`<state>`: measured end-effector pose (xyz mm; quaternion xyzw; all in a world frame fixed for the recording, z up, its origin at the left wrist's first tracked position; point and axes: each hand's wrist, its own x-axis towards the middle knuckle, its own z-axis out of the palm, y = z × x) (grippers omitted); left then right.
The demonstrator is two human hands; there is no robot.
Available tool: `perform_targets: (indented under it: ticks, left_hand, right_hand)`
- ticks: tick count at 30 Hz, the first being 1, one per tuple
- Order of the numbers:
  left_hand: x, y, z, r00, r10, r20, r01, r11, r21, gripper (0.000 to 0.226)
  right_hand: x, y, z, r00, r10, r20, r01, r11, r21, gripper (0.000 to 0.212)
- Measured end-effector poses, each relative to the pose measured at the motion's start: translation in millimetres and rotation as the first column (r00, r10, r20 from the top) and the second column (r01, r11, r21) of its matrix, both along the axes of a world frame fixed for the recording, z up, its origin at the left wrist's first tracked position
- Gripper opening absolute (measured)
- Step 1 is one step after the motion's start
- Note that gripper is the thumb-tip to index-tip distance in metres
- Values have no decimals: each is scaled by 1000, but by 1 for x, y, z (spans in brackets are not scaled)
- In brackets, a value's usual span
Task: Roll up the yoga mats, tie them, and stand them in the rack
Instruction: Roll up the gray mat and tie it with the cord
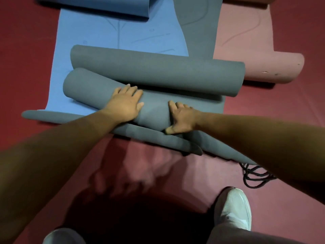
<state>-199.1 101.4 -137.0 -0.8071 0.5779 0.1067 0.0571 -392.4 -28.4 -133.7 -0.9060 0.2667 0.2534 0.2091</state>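
Here, the grey mat (158, 71) lies across the middle of the view on the dark red floor (26, 59), partly over a flat blue mat (98, 36) that stretches toward 11 o'clock. Its near part is wound into a loose roll (84, 88), and both hands rest on top of this roll. The left grip (125, 104) lies palm down with its fingers straight and together, pointing to 12 o'clock, pressing the roll and holding nothing. The right grip (182, 118) sits just beside it toward 3 o'clock, fingers laid nearly straight on the roll and the thumb spread down against its near edge; it is wide, not closed round anything. Beyond the hands, a second curl of the grey mat arches over. A pink mat (246, 41) lies at 2 o'clock, its near end curled. A black cord (255, 176) is heaped at 4 o'clock, near a white shoe (233, 208) at 5 o'clock.
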Motion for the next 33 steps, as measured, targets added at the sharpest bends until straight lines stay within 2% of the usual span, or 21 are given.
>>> perform_targets:
  ticks: [2,4,7,9,12,15,17,19,21,23,25,27,30,33]
  left_hand:
    - [13,1,4,997,-56,-44,61,991,120,95]
    - [17,4,5,991,-136,7,132,971,198,115]
    - [9,5,4,969,-191,156,162,970,179,117]
    - [8,1,11,947,-249,203,203,954,223,119]
    - [13,3,24,947,-317,54,281,897,342,125]
    - [13,3,27,984,-139,-113,176,867,466,125]
    - [12,0,20,989,-33,-143,102,858,504,124]
    - [10,0,13,989,49,-139,12,914,406,123]
    - [11,4,9,989,98,-109,-71,970,232,114]
    - [15,4,12,988,114,-107,-102,989,105,108]
    - [19,2,19,987,69,-147,-53,993,109,115]
    - [20,7,22,985,-28,-169,51,990,135,126]
    - [19,21,13,983,-157,-93,169,976,139,132]
    - [9,18,4,980,-197,20,196,980,46,124]
  right_hand:
    - [1,5,-9,998,35,-43,-39,995,-92,127]
    - [3,-1,-9,999,37,-27,-39,995,-95,127]
    - [6,-6,-8,996,85,26,-83,994,-75,121]
    - [1,-1,-6,989,135,57,-133,990,-35,121]
    - [-23,13,-6,986,154,62,-160,983,93,114]
    - [-38,28,-12,980,200,20,-201,974,101,116]
    - [-33,26,-11,980,199,4,-198,972,129,123]
    - [-28,16,-5,989,148,-20,-140,965,221,123]
    - [-25,2,-3,995,71,-72,-44,946,320,121]
    - [-20,-7,-4,992,53,-112,-8,930,368,117]
    - [-14,-17,-6,993,28,-113,17,923,384,108]
    - [-11,-33,-6,997,-15,-76,42,929,369,109]
    - [-12,-58,-1,996,-89,12,81,948,309,107]
    - [-20,-75,-2,990,-91,107,74,986,150,98]
